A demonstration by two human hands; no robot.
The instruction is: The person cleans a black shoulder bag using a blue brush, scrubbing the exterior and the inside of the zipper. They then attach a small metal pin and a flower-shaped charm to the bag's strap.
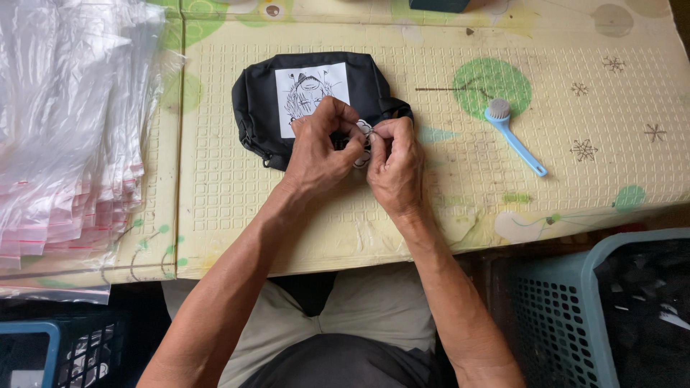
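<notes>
Head view looks straight down past your lap to the table (237,215), which is covered by a pale, patterned mat. Nearest you, a blue basket (560,316) stands at your right knee with dark goods inside, and a darker crate (43,352) sits low at your left.

Your forearms meet over the mat. Your left hand (316,147) and right hand (394,164) are pressed close together, fingertips of both pinching a small white charm (364,131) at the right end of a black pouch (259,108). Each grip is closed tight on that piece; the exact hold under the fingers is hidden. The pouch lies flat on the mat just beyond your knuckles, its white printed patch facing up, its right end under your hands.

You appear to be in the fitting step: fixing or adjusting the charm at the pouch's zip end, though the zip pull itself cannot be seen. The next move likely calls for fine, steady fingertip work, keeping the pouch from sliding while the small part is seated, and a check that it hangs free.

Farther right, well apart from the pouch, a light blue brush (514,136) lies on the mat. At the far left, a stack of clear plastic bags (65,122) overhangs the table edge.
</notes>
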